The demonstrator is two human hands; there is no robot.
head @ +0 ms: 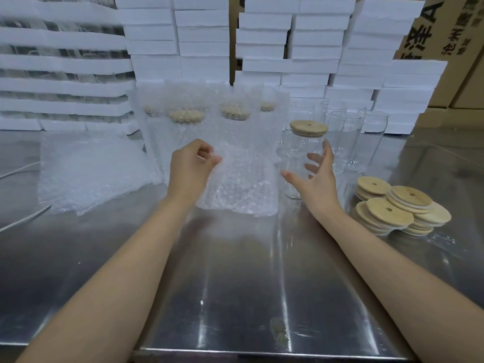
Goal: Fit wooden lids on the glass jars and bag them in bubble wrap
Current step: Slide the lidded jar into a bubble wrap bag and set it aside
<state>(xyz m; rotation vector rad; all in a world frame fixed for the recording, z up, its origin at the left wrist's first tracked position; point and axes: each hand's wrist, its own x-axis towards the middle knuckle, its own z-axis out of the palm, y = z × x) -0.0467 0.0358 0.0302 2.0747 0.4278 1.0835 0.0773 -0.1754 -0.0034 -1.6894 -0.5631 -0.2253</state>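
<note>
My left hand pinches the top edge of a bubble wrap bag that hangs down to the steel table. A glass jar with a wooden lid stands upright just right of the bag. My right hand has its fingers spread around the jar's right side, thumb at the front, and whether it touches the glass is unclear. Behind the bag stand several lidded jars wrapped in bubble wrap.
Loose wooden lids lie piled at the right. Bare glass jars stand behind the lidded one. A stack of flat bubble wrap bags lies at the left. White foam boxes and cardboard cartons wall the back.
</note>
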